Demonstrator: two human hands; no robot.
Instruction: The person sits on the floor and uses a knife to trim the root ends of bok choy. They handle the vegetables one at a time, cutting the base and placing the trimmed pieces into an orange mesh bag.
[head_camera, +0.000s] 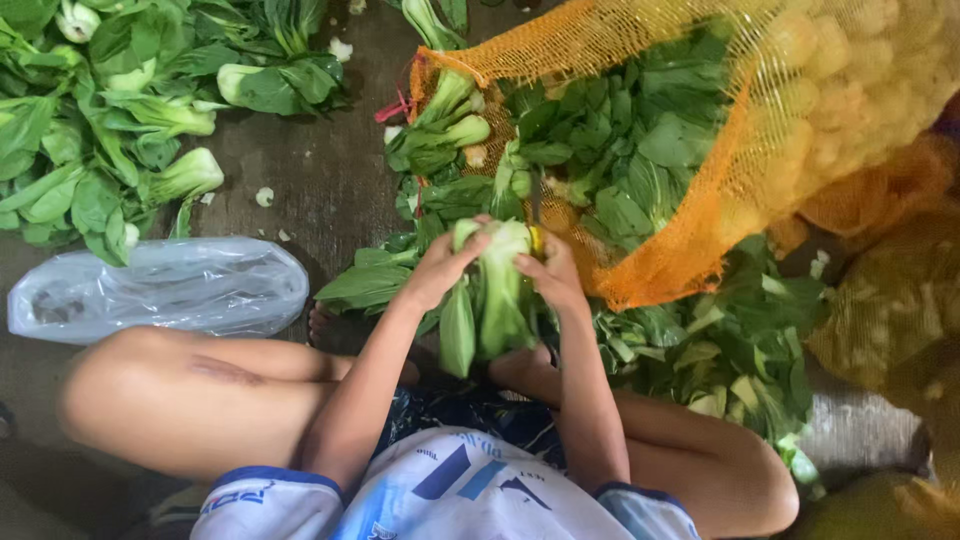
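I hold a head of bok choy (497, 290) upright in front of me, pale stalks on top, green leaves hanging down. My left hand (440, 268) grips its left side and my right hand (553, 275) grips its right side. A small yellow thing shows at my right fingers, too hidden to name. Just beyond the hands lies an orange mesh sack (700, 200), open and filled with more bok choy (600, 150).
A heap of bok choy (110, 110) lies at the far left on the dark floor (310, 170). A clear plastic bag (165, 288) lies by my left knee. Loose leaves (740, 360) pile at the right. More orange sacks (890, 290) stand at the right edge.
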